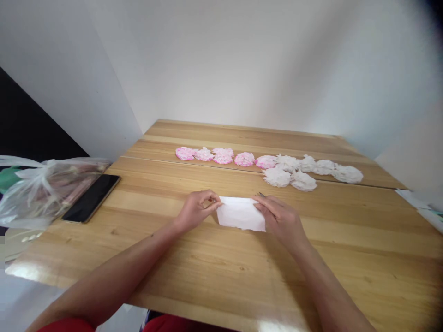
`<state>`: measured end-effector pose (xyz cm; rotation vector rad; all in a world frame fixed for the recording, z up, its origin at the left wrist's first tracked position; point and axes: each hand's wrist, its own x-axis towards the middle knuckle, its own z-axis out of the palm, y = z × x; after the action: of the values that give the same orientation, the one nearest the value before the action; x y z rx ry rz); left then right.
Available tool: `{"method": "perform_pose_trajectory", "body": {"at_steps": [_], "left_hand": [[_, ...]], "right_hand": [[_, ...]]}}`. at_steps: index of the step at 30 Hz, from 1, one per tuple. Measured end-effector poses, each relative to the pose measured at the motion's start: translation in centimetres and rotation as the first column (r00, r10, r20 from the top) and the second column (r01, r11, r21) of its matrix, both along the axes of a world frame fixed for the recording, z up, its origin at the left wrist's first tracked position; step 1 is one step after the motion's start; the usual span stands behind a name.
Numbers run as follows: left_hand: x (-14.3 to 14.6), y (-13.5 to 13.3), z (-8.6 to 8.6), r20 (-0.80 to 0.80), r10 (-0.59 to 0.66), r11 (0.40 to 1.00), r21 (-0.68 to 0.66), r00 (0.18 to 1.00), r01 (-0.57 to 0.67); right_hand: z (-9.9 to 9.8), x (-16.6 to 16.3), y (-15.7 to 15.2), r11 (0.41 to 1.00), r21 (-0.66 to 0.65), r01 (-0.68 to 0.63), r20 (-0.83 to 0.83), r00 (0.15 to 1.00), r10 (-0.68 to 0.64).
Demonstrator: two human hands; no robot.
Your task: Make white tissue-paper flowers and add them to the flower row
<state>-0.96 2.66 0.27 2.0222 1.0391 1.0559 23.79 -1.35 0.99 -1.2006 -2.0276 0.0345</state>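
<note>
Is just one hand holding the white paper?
No, the left hand grips the white paper near one upper corner and the right hand grips it near the other.

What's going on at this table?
A person sits at a wooden table, holding a small white sheet by its sides, left hand on one and right hand on the other. A dark pointed thing shows at the right fingers, too small to identify. Beyond the hands lie ruffled pink-and-white puffs and, further right, white puffs. A phone lies at the left, beside a tied plastic bag.
</note>
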Motion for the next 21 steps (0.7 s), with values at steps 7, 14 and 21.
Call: {"method": "perform_pose_trajectory", "body": {"at_steps": [7,14,21], "left_hand": [[0.0,0.0,0.2,0.029,-0.071,0.991,0.118,0.997,0.068],[-0.2,-0.1,-0.4,-0.082,-0.001,0.985,0.17,0.997,0.015],[-0.4,0.1,-0.8,-0.181,0.044,0.971,0.239,0.982,0.0]], "right_hand": [[0.5,-0.2,-0.1,1.0,-0.025,-0.018,-0.019,1.0,0.017],[0.2,-0.1,0.0,1.0,-0.012,-0.028,-0.019,0.999,0.028],[0.2,-0.1,0.0,0.999,-0.021,-0.034,-0.031,0.999,0.033]]}}
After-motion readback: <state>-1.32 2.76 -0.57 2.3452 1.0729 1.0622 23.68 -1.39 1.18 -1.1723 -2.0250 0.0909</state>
